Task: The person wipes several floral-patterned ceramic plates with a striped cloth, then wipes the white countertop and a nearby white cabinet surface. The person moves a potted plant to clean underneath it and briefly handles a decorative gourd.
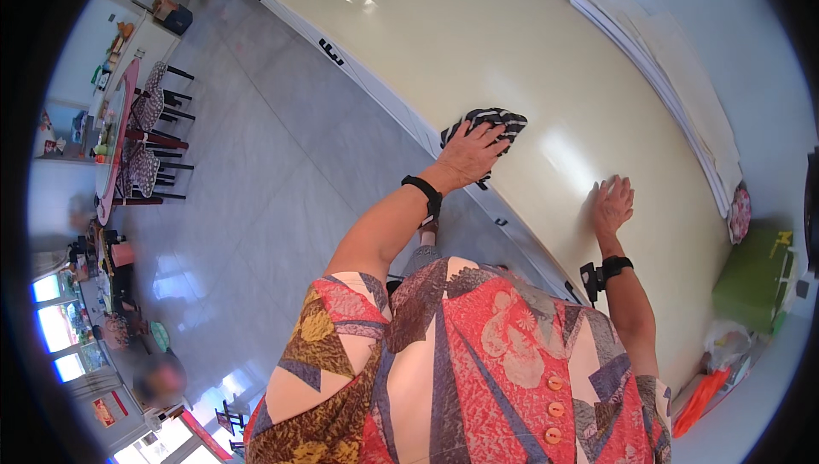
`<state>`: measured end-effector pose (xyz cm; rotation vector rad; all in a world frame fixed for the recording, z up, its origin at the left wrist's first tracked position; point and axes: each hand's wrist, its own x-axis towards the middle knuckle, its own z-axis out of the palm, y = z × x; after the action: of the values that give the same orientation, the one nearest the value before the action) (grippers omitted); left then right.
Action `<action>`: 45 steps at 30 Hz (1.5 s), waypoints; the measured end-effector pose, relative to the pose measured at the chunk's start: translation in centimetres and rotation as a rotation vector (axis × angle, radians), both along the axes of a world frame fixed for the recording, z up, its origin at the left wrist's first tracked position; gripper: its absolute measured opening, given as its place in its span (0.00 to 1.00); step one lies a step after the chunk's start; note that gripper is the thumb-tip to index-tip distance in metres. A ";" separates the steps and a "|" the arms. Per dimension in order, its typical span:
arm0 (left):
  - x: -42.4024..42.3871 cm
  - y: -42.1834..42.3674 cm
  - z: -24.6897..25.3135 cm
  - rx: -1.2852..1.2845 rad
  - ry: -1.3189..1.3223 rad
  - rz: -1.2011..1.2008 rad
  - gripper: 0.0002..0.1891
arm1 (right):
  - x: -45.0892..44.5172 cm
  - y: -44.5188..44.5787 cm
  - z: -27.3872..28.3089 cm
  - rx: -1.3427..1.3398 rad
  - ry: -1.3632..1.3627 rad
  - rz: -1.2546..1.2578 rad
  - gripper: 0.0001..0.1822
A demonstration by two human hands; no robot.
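Observation:
My left hand (470, 155) lies palm down on a black-and-white striped cloth (512, 120), pressing it near the long edge of a glossy cream tabletop (441, 48). Part of the cloth is hidden under the palm, and a dark end hangs at the table's edge. My right hand (614, 207) rests on the same tabletop, further right, with its fingers a little spread and nothing held. Each wrist wears a black strap; a small dark device sits on the right one.
Folded white sheets (665, 74) lie along the wall side. At the right are a green box (752, 278), a clear plastic bag (729, 342) and an orange item (700, 403). Across the grey tiled floor (256, 163) stand a pink-edged table (118, 144) with chairs and a blurred person (160, 379).

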<state>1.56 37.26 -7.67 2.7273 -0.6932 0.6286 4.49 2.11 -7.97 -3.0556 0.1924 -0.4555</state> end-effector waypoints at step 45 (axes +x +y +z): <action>13.7 21.7 -4.8 -0.021 0.190 0.597 0.23 | 0.4 4.4 1.4 -0.036 0.051 -0.249 0.24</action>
<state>15.26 58.98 -12.51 2.9155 0.1871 0.4705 4.88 6.54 -6.56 -3.0927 0.5782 -0.3964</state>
